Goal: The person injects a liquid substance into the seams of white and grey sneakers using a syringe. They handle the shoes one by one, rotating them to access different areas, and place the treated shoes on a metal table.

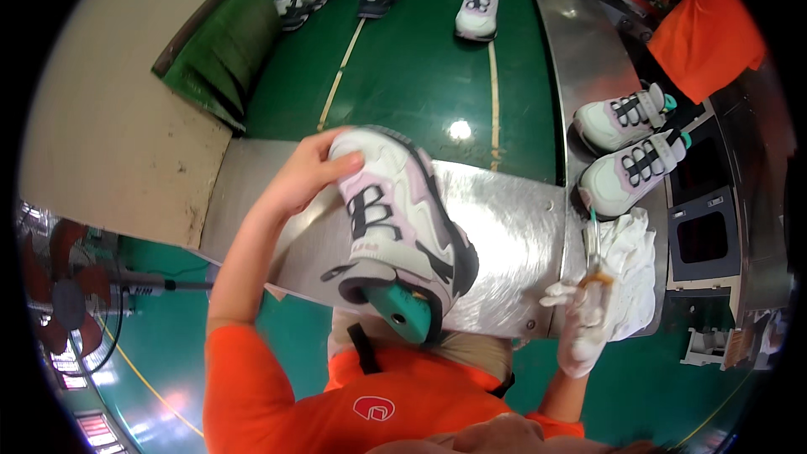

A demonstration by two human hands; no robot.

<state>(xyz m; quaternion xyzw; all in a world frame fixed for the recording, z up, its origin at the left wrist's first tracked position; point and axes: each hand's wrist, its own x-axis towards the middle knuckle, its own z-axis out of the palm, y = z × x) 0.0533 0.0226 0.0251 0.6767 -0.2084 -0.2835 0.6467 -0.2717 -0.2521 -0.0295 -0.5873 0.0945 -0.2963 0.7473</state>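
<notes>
The left hand (307, 176) grips the toe of a white, pink and black sneaker (395, 235), held above a steel plate (513, 244) beside a green conveyor belt (420, 67). The gloved right hand (584, 319) closes around a small brush (593, 244), near a white cloth (630, 269). More sneakers (626, 143) stand on the steel side shelf. A fan (63, 298) stands on the green floor.

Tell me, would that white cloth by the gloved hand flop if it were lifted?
Probably. The white cloth lies crumpled in soft folds on the metal table, so it would likely droop. It looks light, and might slide easily on that shiny surface beside the right hand.
</notes>
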